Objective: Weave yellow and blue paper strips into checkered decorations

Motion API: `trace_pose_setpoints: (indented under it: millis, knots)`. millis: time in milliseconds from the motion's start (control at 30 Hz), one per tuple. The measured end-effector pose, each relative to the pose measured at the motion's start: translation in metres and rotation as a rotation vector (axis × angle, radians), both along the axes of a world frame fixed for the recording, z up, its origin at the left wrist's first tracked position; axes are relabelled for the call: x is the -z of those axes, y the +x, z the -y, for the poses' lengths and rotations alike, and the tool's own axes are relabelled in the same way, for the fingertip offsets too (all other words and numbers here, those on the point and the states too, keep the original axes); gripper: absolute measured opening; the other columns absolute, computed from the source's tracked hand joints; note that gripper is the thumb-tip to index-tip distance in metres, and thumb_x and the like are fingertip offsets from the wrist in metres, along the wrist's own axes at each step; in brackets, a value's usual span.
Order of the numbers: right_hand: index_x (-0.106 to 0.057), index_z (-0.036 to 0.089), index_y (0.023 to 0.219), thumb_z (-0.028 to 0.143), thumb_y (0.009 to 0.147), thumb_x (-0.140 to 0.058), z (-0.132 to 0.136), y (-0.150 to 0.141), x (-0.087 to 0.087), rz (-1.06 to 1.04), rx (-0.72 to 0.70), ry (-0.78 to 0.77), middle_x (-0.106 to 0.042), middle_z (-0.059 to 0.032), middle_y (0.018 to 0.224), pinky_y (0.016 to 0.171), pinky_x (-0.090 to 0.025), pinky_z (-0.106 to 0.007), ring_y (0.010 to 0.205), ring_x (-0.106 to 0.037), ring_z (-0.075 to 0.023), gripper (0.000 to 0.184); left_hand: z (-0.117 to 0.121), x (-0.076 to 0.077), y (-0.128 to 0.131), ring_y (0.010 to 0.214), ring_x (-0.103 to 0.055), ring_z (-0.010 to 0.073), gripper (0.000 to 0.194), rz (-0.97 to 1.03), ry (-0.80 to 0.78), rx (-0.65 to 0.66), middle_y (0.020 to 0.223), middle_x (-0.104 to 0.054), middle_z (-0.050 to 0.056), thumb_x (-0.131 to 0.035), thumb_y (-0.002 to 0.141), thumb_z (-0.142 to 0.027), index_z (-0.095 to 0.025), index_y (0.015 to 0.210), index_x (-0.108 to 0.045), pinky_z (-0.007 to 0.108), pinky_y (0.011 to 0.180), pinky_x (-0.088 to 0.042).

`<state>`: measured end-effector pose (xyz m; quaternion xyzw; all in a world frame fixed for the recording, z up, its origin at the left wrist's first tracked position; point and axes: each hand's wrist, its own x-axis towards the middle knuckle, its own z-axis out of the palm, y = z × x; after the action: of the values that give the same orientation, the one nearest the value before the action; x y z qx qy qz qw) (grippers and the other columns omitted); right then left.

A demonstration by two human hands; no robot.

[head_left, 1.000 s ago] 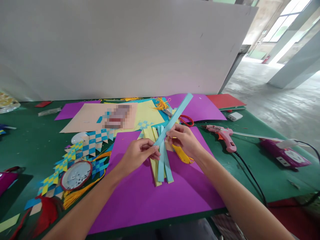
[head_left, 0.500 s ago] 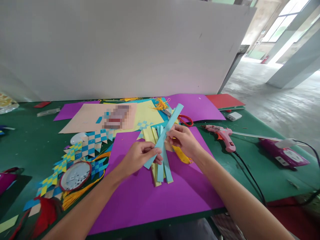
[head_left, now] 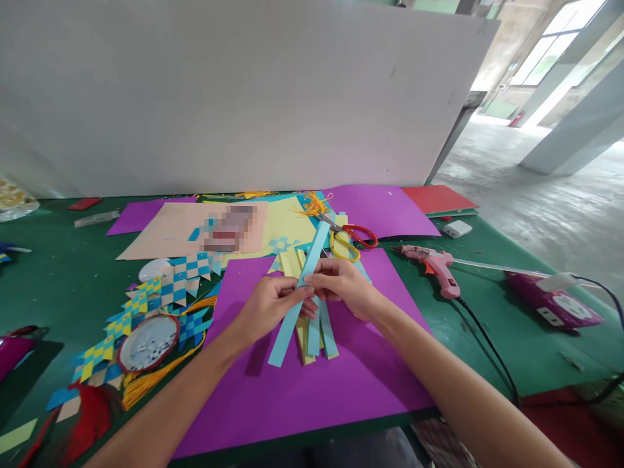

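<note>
A light blue paper strip (head_left: 285,333) is pinched between my two hands, tilted with its upper end to the right. My left hand (head_left: 273,304) grips it near the middle, thumb on top. Close beside it, my right hand (head_left: 341,285) pinches the same strip a little higher. Under my hands, yellow paper strips (head_left: 303,341) and more blue strips (head_left: 327,328) lie on a large purple sheet (head_left: 273,403). Scissors with red and yellow handles (head_left: 361,235) rest just behind the held strip.
A pink glue gun (head_left: 433,261) with a black cord lies at right, near a purple box (head_left: 550,299). Woven paper fish (head_left: 182,279), a round dish (head_left: 149,343) and yellow tassels (head_left: 146,387) are at left. A white board (head_left: 234,97) stands behind the green table (head_left: 497,312).
The held blue strip has slid down and left through my hands and stands steeper. My right hand has moved left and down, closer to my left hand, which stays put.
</note>
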<state>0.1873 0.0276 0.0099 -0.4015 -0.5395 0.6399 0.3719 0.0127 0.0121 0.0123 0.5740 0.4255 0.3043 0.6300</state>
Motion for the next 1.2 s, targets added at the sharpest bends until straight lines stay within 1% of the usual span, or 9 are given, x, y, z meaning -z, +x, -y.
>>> trace_pose_setpoints:
  millis: [167, 333, 433, 600, 733, 867, 1000, 1067, 1200]
  knots:
    - [-0.054, 0.016, 0.059, 0.039, 0.070, -0.072, 0.000, 0.000, 0.001, -0.002, 0.021, 0.005, -0.049, 0.0043, 0.047, 0.041, -0.022, -0.021, 0.043, -0.039, -0.0053, 0.032, 0.000, 0.001, 0.000, 0.074, -0.072, 0.0230, 0.028, -0.014, 0.012, 0.006, 0.078, -0.075, 0.007, -0.068, 0.078, -0.042, -0.014, 0.081, -0.068, 0.031, 0.070, -0.059]
    - [-0.054, 0.015, 0.058, 0.038, 0.070, -0.073, 0.000, -0.002, 0.003, -0.036, 0.022, 0.004, -0.048, 0.0044, 0.045, 0.041, -0.022, -0.021, 0.042, -0.039, -0.0054, 0.032, 0.000, 0.003, -0.002, 0.075, -0.072, 0.0225, 0.028, -0.002, 0.005, 0.047, 0.080, -0.075, 0.006, -0.064, 0.083, -0.040, -0.014, 0.091, -0.069, 0.033, 0.073, -0.059]
    - [-0.055, 0.015, 0.058, 0.038, 0.069, -0.073, 0.000, -0.003, 0.004, -0.044, 0.020, -0.010, -0.049, 0.0046, 0.045, 0.041, -0.023, -0.021, 0.042, -0.040, -0.0054, 0.031, -0.001, 0.003, -0.002, 0.075, -0.073, 0.0224, 0.028, -0.001, 0.009, 0.053, 0.080, -0.075, 0.007, -0.064, 0.083, -0.039, -0.013, 0.091, -0.069, 0.033, 0.073, -0.059]
    - [-0.056, 0.015, 0.058, 0.039, 0.070, -0.074, -0.003, 0.008, 0.000, 0.012, -0.008, 0.003, -0.053, 0.0028, 0.048, 0.040, -0.022, -0.020, 0.042, -0.040, -0.0049, 0.032, 0.000, -0.004, -0.003, 0.070, -0.073, 0.0224, 0.027, -0.026, -0.005, 0.048, 0.073, -0.074, 0.007, -0.066, 0.082, -0.038, -0.011, 0.081, -0.068, 0.030, 0.067, -0.058]
    - [-0.055, 0.015, 0.057, 0.036, 0.071, -0.073, -0.010, 0.026, -0.006, 0.029, 0.080, 0.082, -0.054, 0.0023, 0.047, 0.039, -0.020, -0.021, 0.038, -0.034, -0.0034, 0.032, 0.001, -0.009, -0.004, 0.068, -0.073, 0.0231, 0.028, -0.084, -0.013, 0.115, 0.072, -0.073, 0.009, -0.063, 0.084, -0.036, -0.010, 0.076, -0.068, 0.027, 0.060, -0.056]
    - [-0.053, 0.016, 0.057, 0.035, 0.071, -0.073, -0.011, 0.029, -0.006, -0.016, 0.106, 0.084, -0.054, 0.0026, 0.048, 0.038, -0.020, -0.021, 0.038, -0.034, -0.0036, 0.031, -0.001, -0.007, -0.006, 0.073, -0.073, 0.0237, 0.028, -0.091, -0.014, 0.169, 0.076, -0.074, 0.010, -0.061, 0.086, -0.036, -0.010, 0.077, -0.068, 0.029, 0.064, -0.057]
    - [-0.053, 0.016, 0.056, 0.033, 0.070, -0.073, -0.004, 0.016, -0.004, -0.019, 0.038, 0.032, -0.054, 0.0022, 0.048, 0.039, -0.024, -0.020, 0.041, -0.044, -0.0061, 0.030, -0.005, 0.000, -0.007, 0.082, -0.072, 0.0244, 0.027, -0.042, -0.016, 0.102, 0.084, -0.075, 0.010, -0.065, 0.083, -0.039, -0.012, 0.086, -0.067, 0.034, 0.076, -0.057]
    - [-0.054, 0.015, 0.055, 0.033, 0.069, -0.074, -0.002, 0.012, -0.005, -0.014, 0.024, 0.010, -0.053, 0.0023, 0.048, 0.039, -0.024, -0.020, 0.042, -0.046, -0.0065, 0.030, -0.006, 0.003, -0.006, 0.081, -0.072, 0.0244, 0.030, -0.059, -0.001, 0.054, 0.084, -0.075, 0.010, -0.065, 0.081, -0.041, -0.011, 0.087, -0.067, 0.034, 0.076, -0.057]
    - [-0.050, 0.016, 0.056, 0.036, 0.069, -0.073, -0.002, 0.014, -0.011, -0.063, 0.055, -0.003, -0.052, 0.0035, 0.047, 0.039, -0.022, -0.020, 0.039, -0.040, -0.0045, 0.033, -0.008, 0.003, -0.005, 0.083, -0.071, 0.0249, 0.035, -0.169, 0.120, -0.032, 0.084, -0.074, 0.008, -0.070, 0.076, -0.043, -0.012, 0.092, -0.066, 0.032, 0.073, -0.055]
